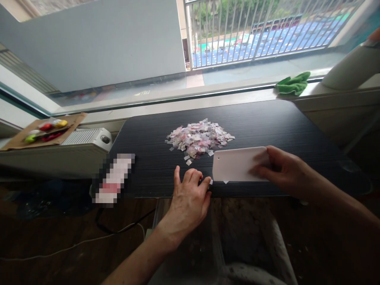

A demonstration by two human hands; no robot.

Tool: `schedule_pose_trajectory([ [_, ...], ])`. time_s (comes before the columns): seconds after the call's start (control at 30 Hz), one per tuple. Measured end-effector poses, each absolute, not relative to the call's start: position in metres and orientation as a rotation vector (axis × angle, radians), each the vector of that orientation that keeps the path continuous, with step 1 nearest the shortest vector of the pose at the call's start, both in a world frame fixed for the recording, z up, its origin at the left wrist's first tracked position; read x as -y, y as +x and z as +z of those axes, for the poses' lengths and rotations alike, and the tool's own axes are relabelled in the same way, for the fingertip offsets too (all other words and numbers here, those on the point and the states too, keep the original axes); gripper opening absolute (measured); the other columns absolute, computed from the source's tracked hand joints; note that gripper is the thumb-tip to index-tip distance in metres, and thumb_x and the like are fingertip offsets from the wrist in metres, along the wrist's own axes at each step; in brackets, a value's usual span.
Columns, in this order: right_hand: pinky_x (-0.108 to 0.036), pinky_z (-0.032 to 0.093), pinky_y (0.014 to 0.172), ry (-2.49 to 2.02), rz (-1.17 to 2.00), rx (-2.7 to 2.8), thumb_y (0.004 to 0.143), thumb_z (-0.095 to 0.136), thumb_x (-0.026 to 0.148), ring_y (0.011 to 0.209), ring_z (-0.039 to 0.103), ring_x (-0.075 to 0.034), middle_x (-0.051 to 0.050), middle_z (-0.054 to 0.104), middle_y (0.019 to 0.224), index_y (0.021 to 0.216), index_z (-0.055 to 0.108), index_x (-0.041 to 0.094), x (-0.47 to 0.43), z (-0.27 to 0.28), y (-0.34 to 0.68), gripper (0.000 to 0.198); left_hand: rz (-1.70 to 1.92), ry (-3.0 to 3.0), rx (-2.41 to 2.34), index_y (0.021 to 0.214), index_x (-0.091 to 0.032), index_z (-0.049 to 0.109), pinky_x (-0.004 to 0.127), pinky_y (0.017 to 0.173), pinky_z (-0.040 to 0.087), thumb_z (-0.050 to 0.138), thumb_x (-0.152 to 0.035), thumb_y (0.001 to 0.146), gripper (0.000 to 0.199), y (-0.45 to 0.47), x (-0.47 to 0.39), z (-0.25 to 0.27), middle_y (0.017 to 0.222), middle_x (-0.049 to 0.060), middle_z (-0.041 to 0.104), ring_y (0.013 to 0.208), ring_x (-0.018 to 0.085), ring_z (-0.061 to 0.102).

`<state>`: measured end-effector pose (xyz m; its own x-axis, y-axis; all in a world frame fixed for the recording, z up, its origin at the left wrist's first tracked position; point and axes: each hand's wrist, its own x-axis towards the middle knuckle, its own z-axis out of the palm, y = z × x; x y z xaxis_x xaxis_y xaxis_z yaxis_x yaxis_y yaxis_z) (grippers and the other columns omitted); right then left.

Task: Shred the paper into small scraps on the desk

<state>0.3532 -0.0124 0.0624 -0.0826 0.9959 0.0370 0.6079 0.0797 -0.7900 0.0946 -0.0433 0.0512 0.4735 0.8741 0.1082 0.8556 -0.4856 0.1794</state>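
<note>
My right hand [280, 168] is closed on the right end of a flat white plastic scraper [237, 164], which has a small hole near its left corner. It is held above the dark table [255, 122]. My left hand [191, 194] is at the table's near edge, left of the scraper. Its little finger is stretched out and the other fingers are bent, with index finger and thumb close together; what is between them is not clear. A small white paper scrap [211, 182] shows by the index fingertip. Beyond both hands lies a heap of pale pink and white paper scraps [200, 136].
A blurred-out object [114, 178] lies at the table's left edge. Left of the table is a white radiator [89, 136], with cardboard [73, 120] holding colourful items. A green cloth [293, 84] rests on the windowsill at the back right. Cables [118, 231] run below.
</note>
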Motion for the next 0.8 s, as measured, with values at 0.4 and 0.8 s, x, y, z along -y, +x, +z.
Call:
schedule_pose_trajectory([
  [0.4, -0.028, 0.044, 0.053, -1.687, 0.690, 1.877, 0.077, 0.061, 0.035, 0.056, 0.057, -0.016, 0.001, 0.062, 0.063, 0.081, 0.058, 0.023, 0.020, 0.077, 0.350, 0.012, 0.312, 2.579, -1.556, 0.114, -0.021, 0.060, 0.067, 0.111, 0.019, 0.056, -0.022, 0.085, 0.029, 0.093, 0.041, 0.050, 0.110, 0.008, 0.058, 0.115, 0.026, 0.048],
  [0.8, -0.026, 0.048, 0.056, -1.521, 0.507, 2.033, 0.085, 0.055, 0.027, 0.061, 0.066, -0.018, -0.003, 0.073, 0.077, 0.092, 0.056, 0.023, 0.025, 0.081, 0.326, 0.009, 0.338, 2.546, -1.568, 0.111, -0.021, 0.061, 0.066, 0.111, 0.019, 0.055, -0.019, 0.085, 0.026, 0.084, 0.047, 0.054, 0.110, 0.007, 0.059, 0.116, 0.026, 0.049],
])
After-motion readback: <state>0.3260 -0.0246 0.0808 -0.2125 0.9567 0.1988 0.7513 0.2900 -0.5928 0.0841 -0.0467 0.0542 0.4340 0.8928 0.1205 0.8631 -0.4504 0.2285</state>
